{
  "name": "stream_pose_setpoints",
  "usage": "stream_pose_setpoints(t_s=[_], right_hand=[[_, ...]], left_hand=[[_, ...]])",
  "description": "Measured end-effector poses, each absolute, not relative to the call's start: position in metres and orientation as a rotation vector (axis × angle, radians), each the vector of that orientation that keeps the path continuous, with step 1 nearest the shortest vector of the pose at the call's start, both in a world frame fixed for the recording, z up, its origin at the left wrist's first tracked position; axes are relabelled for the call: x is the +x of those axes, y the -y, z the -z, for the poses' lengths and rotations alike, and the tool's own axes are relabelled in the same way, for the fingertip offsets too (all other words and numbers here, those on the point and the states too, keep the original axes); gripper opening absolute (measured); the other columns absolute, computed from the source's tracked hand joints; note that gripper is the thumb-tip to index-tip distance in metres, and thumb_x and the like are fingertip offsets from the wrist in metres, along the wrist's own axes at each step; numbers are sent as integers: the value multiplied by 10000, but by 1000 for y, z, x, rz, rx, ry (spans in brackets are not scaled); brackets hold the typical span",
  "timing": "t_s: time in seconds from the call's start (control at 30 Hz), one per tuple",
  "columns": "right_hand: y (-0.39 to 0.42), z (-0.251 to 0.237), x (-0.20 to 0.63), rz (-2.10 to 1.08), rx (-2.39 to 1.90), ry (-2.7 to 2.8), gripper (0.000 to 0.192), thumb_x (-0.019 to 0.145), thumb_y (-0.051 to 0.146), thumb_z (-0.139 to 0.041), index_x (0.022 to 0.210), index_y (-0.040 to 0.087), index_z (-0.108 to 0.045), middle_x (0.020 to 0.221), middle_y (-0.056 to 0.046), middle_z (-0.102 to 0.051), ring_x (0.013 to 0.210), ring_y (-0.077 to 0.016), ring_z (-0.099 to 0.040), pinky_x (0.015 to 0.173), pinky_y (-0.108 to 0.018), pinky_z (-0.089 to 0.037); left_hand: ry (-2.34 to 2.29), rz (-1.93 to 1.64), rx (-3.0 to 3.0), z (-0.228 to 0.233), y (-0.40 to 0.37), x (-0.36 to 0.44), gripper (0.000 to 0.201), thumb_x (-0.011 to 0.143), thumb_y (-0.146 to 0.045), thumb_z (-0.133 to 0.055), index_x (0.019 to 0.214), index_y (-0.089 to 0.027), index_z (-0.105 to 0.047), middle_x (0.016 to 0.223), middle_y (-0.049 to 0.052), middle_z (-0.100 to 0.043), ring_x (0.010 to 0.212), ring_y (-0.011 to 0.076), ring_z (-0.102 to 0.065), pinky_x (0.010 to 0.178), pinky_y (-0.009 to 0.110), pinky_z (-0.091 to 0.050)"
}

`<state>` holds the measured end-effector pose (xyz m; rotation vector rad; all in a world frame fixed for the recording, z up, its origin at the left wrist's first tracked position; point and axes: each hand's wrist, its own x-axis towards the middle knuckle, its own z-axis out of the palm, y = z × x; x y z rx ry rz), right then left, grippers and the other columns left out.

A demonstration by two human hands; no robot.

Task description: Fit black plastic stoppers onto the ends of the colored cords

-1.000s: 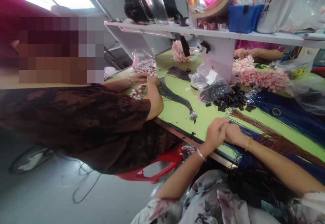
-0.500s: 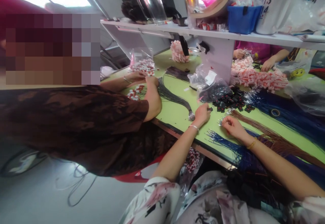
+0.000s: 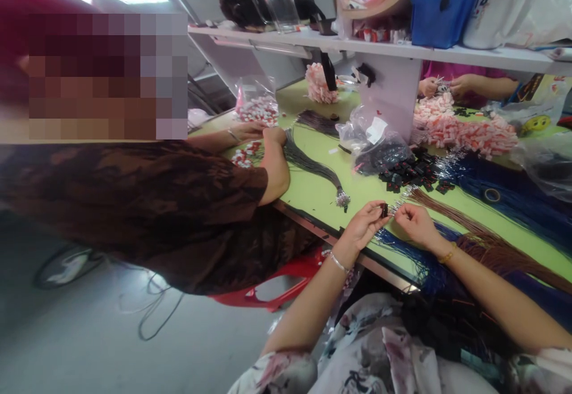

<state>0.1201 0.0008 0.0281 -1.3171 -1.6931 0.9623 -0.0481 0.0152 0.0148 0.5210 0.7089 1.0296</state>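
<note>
My left hand [image 3: 363, 227] pinches a small black connector [image 3: 384, 209] between thumb and fingers. Just to its right, my right hand [image 3: 413, 222] grips the metal tip of a thin wire and holds it against that connector. Both hands hover above the green table [image 3: 313, 194] near its front edge. A bundle of blue wires [image 3: 402, 251] lies under my hands and a bundle of brown wires [image 3: 473, 236] runs off to the right. A pile of loose black connectors [image 3: 413, 173] sits just beyond my hands.
A person in a dark brown top [image 3: 147, 203] works at my left, hands by a grey wire bundle [image 3: 313, 167]. Another person's hands [image 3: 440, 87] work across the table behind a white shelf [image 3: 393, 54]. Heaps of pink-and-white parts [image 3: 465, 132] and plastic bags [image 3: 375, 143] lie about.
My left hand reached out to the black connector pile, took one and came back. Both hands have now met, connector against wire tip.
</note>
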Motion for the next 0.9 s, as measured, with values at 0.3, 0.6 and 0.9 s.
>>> stream_pose_setpoints(t_s=[0.3, 0.6, 0.9], right_hand=[[3, -34, 121, -886, -1358, 1738, 161, 756, 270, -492, 633, 169, -522, 544, 36, -452, 499, -90, -351, 479, -213, -263], [1, -32, 123, -946, -1308, 1710, 178, 776, 279, -483, 632, 176, -502, 564, 32, -454, 529, -100, -374, 513, -216, -305], [5, -32, 121, -940, -1349, 1779, 154, 758, 256, -471, 634, 172, -504, 558, 35, -456, 510, -92, -361, 478, -204, -282]], left_hand=[[-685, -1009, 534, -15, -9, -46, 305, 679, -149, -749, 951, -139, -612, 772, 21, -646, 688, 99, -623, 706, 232, -518], [-781, -1056, 648, -15, -8, -45, 330, 587, -149, -809, 879, -117, -660, 726, 9, -617, 613, 61, -544, 565, 168, -422], [-714, -1046, 543, -9, -6, -39, 337, 721, -271, -734, 1027, -159, -647, 718, 3, -584, 614, 73, -542, 563, 186, -455]])
